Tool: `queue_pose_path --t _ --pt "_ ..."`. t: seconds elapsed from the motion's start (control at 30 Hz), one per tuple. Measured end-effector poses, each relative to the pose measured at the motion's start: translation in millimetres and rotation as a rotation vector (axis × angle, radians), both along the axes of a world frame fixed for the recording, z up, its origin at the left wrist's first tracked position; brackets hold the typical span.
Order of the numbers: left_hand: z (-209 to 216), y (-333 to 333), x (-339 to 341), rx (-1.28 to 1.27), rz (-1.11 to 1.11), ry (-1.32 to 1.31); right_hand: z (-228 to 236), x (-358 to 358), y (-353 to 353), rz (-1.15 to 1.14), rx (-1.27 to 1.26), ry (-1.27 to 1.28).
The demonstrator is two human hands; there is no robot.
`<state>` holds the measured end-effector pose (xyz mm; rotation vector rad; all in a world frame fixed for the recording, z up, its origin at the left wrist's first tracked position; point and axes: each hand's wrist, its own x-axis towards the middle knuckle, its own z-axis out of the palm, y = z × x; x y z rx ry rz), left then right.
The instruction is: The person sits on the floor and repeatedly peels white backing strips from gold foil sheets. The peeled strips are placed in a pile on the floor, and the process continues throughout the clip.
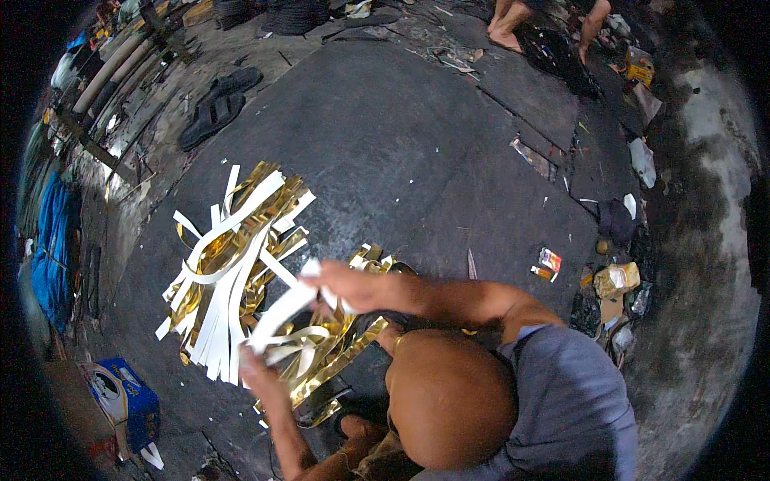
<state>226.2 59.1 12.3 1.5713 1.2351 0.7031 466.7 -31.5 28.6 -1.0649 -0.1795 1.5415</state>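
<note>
A white and gold strip (282, 314) bends between my two hands, its white face up. My right hand (346, 286) is closed on its upper end, above my knee. My left hand (261, 377) is closed around the lower end, and its fingers are slightly blurred. To the left of my hands lies a loose pile of white and gold strips (233, 264), white on one face and shiny gold on the other. A second bunch of gold strips (341, 349) spreads beneath my hands near my foot, partly hidden by my right hand and forearm.
Dark sheeting (385, 144) covers the floor. Black sandals (216, 108) lie at the far left, and a blue box (124, 401) stands at the near left. A small red and white packet (549, 260) and wrapped yellowish block (616, 279) lie right. Another person's foot (505, 36) shows at the far edge.
</note>
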Motion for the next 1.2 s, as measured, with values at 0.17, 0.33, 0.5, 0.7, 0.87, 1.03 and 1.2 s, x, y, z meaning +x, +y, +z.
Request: queue_pose_path --t 0.17,0.33,0.5,0.7,0.87,1.03,1.2 --pt "-44.2 114.3 -173.2 -0.477 0.612 -0.839 -68.5 173.3 -43.6 -0.675 0.089 0.286" --pt "-70.7 175.9 -414.6 0.078 0.984 -0.187 -68.2 360.0 -163.6 -1.355 0.055 0.043" --pt "-16.4 146.4 -275.1 0.545 0.890 0.584 -10.0 307.0 -132.6 -0.843 -0.432 -1.266" --pt "-33.8 58.2 -50.7 0.196 0.181 0.165 -72.7 130.7 -33.9 0.566 -0.063 -1.491" --pt "2.5 -18.8 21.3 0.162 -0.228 0.200 -75.1 91.3 -28.9 0.785 0.132 -1.513" --pt "-18.6 -37.4 31.1 0.139 -0.333 0.099 -113.5 106.1 -44.4 0.839 0.012 -1.656" --pt "16.2 -36.6 31.3 0.016 -0.426 0.038 -18.5 87.5 -26.7 0.681 0.326 -1.524"
